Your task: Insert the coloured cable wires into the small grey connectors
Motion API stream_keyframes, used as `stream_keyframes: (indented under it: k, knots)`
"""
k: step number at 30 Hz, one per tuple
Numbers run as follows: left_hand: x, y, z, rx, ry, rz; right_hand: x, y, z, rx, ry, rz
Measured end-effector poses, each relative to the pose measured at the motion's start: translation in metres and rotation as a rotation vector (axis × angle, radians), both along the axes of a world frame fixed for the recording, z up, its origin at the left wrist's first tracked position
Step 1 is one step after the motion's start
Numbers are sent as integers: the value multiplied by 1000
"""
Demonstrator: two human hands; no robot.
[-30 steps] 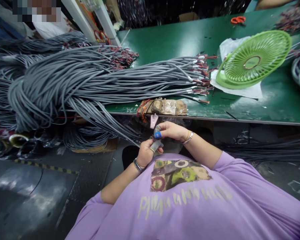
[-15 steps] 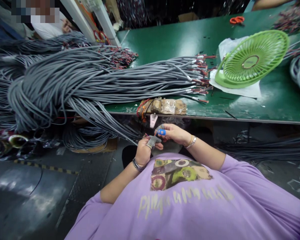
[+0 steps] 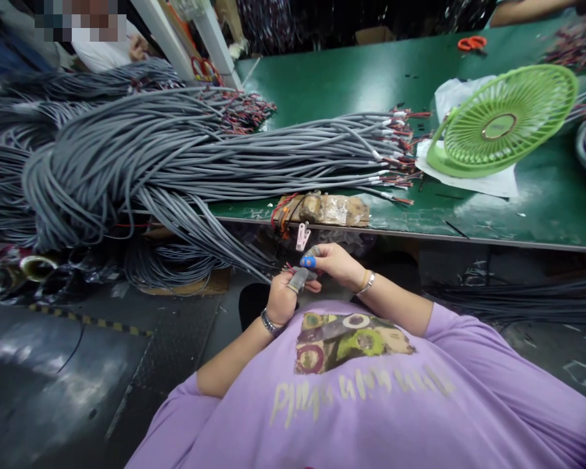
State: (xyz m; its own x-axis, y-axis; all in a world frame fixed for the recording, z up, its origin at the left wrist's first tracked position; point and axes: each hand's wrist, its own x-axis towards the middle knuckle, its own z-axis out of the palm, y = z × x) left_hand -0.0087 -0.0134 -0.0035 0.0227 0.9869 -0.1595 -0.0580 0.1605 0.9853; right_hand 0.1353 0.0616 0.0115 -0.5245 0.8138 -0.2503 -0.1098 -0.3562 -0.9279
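1. One wooden block (image 3: 346, 210); one green fan (image 3: 502, 127) right of it, one pale clothespin (image 3: 303, 237) just nearer.
2. Wire ends (image 3: 288, 268), nearer than block: thin, reddish; count unclear.
3. Left hand (image 3: 282, 297): fingers hold these. Right hand (image 3: 340, 263): fingers narrow, contents hidden.

The left hand (image 3: 280, 298), a grey cot (image 3: 299, 279) covering its thumb, is gripping thin coloured wires (image 3: 288, 268), with grey cables (image 3: 208, 231) running down from the worktop (image 3: 332, 78) toward it. The right hand (image 3: 340, 266), wearing a blue finger covering (image 3: 308, 262), is holding its fingers pinched just beside the wires; what lies between them is hidden. A pale pink clothespin (image 3: 303, 236) is hanging at the worktop's edge, near a taped wooden block (image 3: 339, 210). The grey cables are lying massed across the worktop, many stripped ends pointing toward a green fan (image 3: 517, 120), which is standing on a white sheet (image 3: 493, 184). Orange-handled scissors (image 3: 471, 43) are lying beyond the fan.
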Motion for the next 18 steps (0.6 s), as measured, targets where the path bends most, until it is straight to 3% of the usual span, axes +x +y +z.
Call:
stream_keyframes:
  k: [6, 14, 18]
  knots:
    - [1, -1, -8, 17, -49, 79, 0, -2, -7, -5, 37, -21]
    - [2, -1, 5, -16, 50, -34, -8, -3, 0, 13, 53, 35]
    - [1, -2, 1, 8, 2, 49, -11, -3, 1, 36, 45, -17]
